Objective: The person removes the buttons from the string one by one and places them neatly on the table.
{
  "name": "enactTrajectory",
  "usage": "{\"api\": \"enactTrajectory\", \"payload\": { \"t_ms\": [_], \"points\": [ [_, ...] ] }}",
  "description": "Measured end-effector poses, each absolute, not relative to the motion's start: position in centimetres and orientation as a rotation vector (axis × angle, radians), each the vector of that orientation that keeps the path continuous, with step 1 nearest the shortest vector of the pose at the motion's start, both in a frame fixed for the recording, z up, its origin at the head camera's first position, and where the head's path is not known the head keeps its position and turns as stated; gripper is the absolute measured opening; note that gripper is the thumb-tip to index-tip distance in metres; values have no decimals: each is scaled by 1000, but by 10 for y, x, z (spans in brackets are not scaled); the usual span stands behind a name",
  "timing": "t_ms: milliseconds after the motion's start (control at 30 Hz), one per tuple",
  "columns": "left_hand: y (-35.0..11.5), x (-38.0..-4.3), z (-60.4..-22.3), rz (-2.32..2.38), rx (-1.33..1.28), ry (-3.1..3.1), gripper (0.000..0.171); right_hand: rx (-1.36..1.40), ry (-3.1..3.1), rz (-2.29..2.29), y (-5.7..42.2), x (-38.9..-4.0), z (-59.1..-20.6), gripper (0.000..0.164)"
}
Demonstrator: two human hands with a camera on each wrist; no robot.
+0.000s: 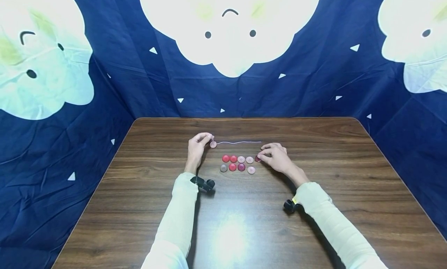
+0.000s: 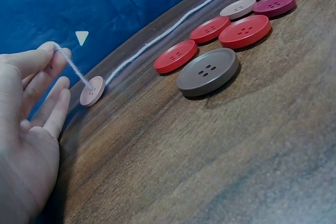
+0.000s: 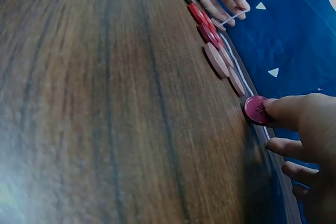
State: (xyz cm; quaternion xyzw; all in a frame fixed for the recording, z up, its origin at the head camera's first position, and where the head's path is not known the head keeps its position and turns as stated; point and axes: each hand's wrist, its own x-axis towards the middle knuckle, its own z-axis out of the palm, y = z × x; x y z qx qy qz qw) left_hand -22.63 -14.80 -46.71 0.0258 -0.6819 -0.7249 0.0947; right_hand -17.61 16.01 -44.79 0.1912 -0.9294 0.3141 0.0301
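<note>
My left hand (image 1: 196,148) pinches the end of a pale lilac string (image 2: 79,72) between thumb and fingertips. That string passes through a light pink button (image 2: 93,93), which hangs tilted just below the fingers. From the button the rest of the string runs to the right along the tabletop. At the right end of the button rows, my right hand (image 1: 278,158) grips a dark magenta button (image 3: 254,112). The thumb lies over this button's face, and its edge is tipped up. Its other fingers are loosely bent.
Two short rows of buttons lie between the hands: red ones (image 2: 245,31), a grey one (image 2: 208,72), pale pink ones (image 1: 251,170) and a magenta one (image 1: 241,167). All lie on a brown wooden table (image 1: 139,207). Blue cloth (image 1: 122,83) with white clouds hangs around it.
</note>
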Motion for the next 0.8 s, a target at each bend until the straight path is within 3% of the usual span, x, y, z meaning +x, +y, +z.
{"api": "enactTrajectory", "payload": {
  "t_ms": [800],
  "points": [
    [-150, -225, -468, -2212, 41, -1965, 21, 567, -2802, 941, 132, -191, -434, 11]
  ]
}}
